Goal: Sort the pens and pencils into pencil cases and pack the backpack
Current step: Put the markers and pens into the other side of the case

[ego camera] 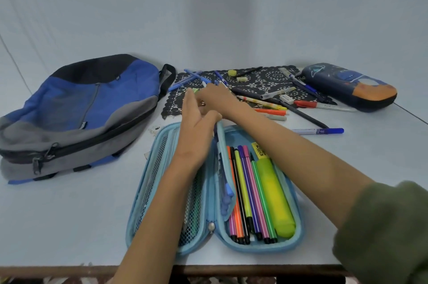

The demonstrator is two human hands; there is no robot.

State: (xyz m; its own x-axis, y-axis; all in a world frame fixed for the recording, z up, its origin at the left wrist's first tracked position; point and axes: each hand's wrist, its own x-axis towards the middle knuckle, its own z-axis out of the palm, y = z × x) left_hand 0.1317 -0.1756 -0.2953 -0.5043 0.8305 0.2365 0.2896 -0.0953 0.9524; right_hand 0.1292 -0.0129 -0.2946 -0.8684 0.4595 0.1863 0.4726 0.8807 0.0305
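Blue case (254,248) lies open on the tabletop (69,225), its long axis running from the near edge toward the wall. The pens (250,191) inside lie along it, dark ends nearest. At its far end the left hand (196,126) rests with fingers straight, thumb against the divider (223,156). Over the mat (266,80) reaches the right hand (215,98); whether its fingers grip anything cannot be told. To the left lies the backpack (81,110).

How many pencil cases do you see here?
2. A light blue pencil case lies open in front; a dark blue pencil case lies at the far right, beside the black mat. The backpack may hide others.
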